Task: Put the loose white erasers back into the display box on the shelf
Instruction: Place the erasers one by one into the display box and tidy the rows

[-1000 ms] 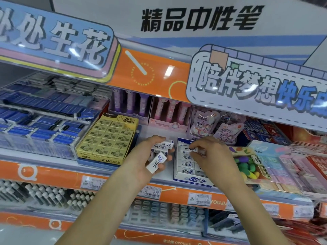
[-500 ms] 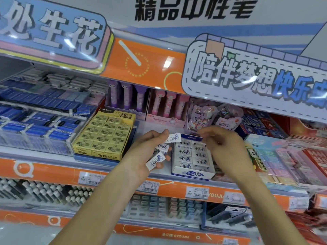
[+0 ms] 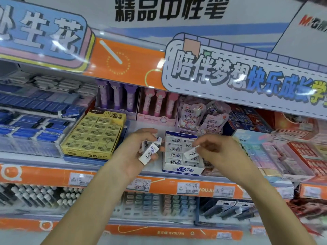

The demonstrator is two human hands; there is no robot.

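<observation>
The white-and-blue display box [image 3: 183,171] stands on the orange-edged shelf [image 3: 44,175], mostly filled with white erasers in rows. My left hand [image 3: 136,152] hovers just left of the box, shut on a few loose white erasers [image 3: 148,153]; one sticks out below the fingers. My right hand [image 3: 219,152] is over the box's right side, pinching one white eraser [image 3: 191,152] tilted just above the rows.
A yellow box of 2B erasers [image 3: 93,137] sits left of the display box, with blue eraser packs [image 3: 35,128] further left. Pink and purple pen boxes [image 3: 136,105] stand behind. Colourful stationery boxes [image 3: 283,152] crowd the right. Price tags [image 3: 188,188] line the shelf edge.
My right hand took an eraser from near my left hand and carried it down over the box's right side. My left hand stayed beside the box, holding erasers.
</observation>
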